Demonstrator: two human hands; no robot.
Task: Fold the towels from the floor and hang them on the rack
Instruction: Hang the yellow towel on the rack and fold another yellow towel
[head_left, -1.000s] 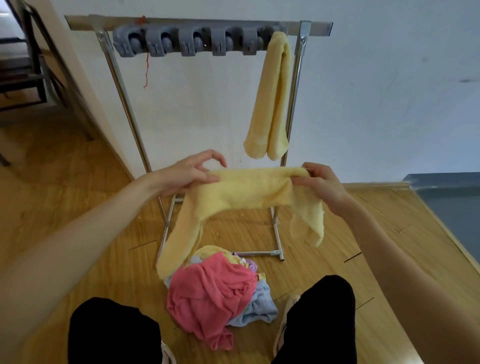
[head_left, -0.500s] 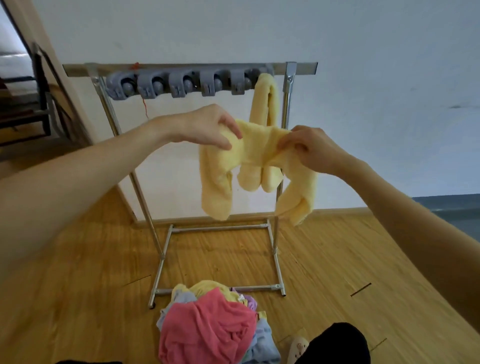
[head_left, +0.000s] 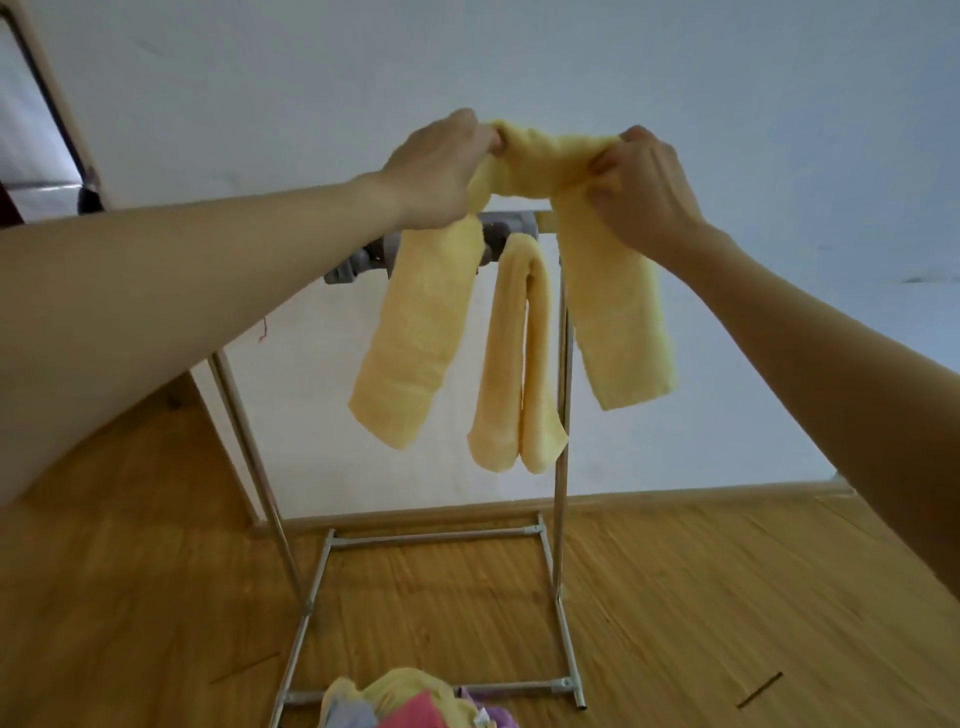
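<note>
folded yellow towel (head_left: 545, 161) lifted above rack (head_left: 558, 415), hands (head_left: 441, 171) raised

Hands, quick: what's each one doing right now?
Left hand: fingers curled round one end of the bunched yellow towel, raised over the rack.
Right hand: fingers gripping the other end of that towel.

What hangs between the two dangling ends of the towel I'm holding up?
In the head view, the towel already hung on the rack shows between the held towel's two ends, behind them, folded over a grey clip.
</note>
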